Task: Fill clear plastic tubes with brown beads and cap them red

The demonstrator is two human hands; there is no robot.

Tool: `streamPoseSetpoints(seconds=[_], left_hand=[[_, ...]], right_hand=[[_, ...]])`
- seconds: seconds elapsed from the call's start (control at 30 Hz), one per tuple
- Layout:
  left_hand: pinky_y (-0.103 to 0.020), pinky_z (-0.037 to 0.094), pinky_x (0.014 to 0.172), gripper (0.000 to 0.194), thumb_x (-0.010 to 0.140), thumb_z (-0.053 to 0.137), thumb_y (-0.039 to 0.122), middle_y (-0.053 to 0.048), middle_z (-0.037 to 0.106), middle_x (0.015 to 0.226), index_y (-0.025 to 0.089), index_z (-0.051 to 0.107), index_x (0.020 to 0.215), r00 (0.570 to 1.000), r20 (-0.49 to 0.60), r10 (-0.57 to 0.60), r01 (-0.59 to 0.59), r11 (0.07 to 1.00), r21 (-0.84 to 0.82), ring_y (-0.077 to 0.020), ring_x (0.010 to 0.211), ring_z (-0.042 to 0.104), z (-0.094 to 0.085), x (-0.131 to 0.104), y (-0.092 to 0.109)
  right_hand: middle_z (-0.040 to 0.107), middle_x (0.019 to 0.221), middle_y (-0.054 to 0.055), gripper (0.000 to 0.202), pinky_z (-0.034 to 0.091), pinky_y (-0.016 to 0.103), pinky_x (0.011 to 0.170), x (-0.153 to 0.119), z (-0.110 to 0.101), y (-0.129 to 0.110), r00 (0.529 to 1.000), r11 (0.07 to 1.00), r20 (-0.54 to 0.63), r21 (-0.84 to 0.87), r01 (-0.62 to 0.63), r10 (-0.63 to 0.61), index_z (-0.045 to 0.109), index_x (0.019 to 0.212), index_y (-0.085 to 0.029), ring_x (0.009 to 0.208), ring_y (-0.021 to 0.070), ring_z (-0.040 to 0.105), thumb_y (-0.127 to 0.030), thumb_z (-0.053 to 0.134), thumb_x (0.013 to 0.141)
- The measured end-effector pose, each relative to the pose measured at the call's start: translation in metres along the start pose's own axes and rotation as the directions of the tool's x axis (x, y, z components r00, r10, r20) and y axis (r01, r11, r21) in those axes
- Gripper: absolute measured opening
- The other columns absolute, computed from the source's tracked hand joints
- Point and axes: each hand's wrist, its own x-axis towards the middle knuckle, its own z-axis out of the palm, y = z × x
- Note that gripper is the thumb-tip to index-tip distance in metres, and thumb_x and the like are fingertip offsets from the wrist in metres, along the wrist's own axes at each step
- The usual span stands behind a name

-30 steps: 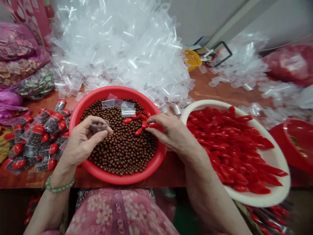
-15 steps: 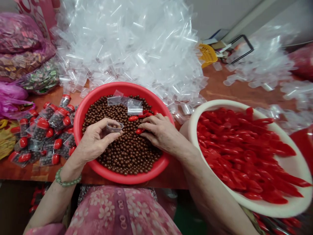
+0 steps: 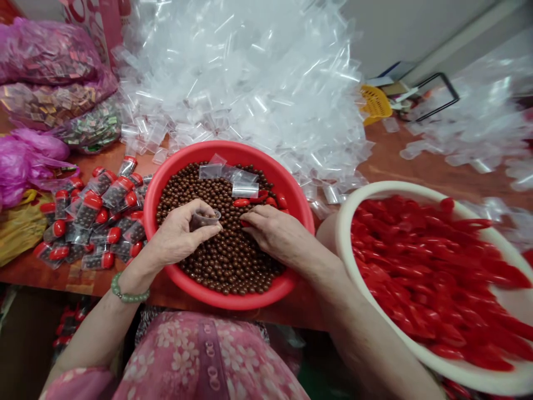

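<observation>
Thumb and fingers of my left hand grip a small clear plastic container by its sides, its open mouth facing up, over a red basin of round brown balls. Some balls seem to be inside the container. To its right, my right hand has its fingers pressed together around a small red cap, low over the balls. Just beyond that hand, several red caps and clear plastic pieces lie on the balls.
A white tub of red pieces stands at the right. Filled red-capped containers lie in a heap on the left. Behind the basin rises a big pile of clear containers. Pink bags and a yellow basket sit farther back.
The whole view has shifted, so the scene sits farther right. My right hand's fingers have closed in around the red cap; my left hand still holds the container.
</observation>
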Motion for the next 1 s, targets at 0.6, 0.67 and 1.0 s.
streamPoseSetpoints(seconds=[0.6, 0.67, 1.0], left_hand=[[-0.027, 0.053, 0.072, 0.035, 0.067, 0.08, 0.03, -0.001, 0.063, 0.088, 0.014, 0.056, 0.088, 0.995, -0.015, -0.097, 0.078, 0.872, -0.483, -0.0106, 0.078, 0.061, -0.004, 0.0, -0.01], [-0.026, 0.051, 0.07, 0.029, 0.069, 0.076, 0.024, -0.001, 0.062, 0.088, 0.014, 0.056, 0.088, 0.995, -0.044, -0.093, 0.065, 0.9, -0.431, -0.0103, 0.077, 0.059, -0.003, 0.0, -0.008], [-0.023, 0.04, 0.075, 0.015, 0.073, 0.064, 0.01, 0.005, 0.055, 0.075, 0.014, 0.054, 0.082, 0.981, -0.194, -0.028, -0.024, 0.965, -0.26, -0.0069, 0.073, 0.05, -0.002, 0.003, -0.003]], right_hand=[[0.064, 0.078, -0.001, 0.021, 0.05, 0.026, 0.063, 0.011, 0.0, -0.049, 0.961, 0.353, -0.088, 0.936, -0.011, 0.264, 0.063, 0.095, -0.025, 0.067, 0.0132, 0.059, -0.04, 0.069, 0.081], [0.063, 0.075, -0.002, 0.02, 0.048, 0.023, 0.06, 0.013, 0.0, -0.051, 0.947, 0.361, -0.111, 0.933, -0.006, 0.302, 0.062, 0.088, -0.024, 0.064, 0.0114, 0.058, -0.038, 0.073, 0.078], [0.069, 0.097, 0.009, 0.026, 0.057, 0.032, 0.08, 0.024, 0.007, -0.075, 0.846, 0.928, -0.532, 0.335, 0.163, 0.044, 0.068, 0.113, -0.02, 0.087, 0.0172, 0.068, -0.016, 0.06, 0.088]])
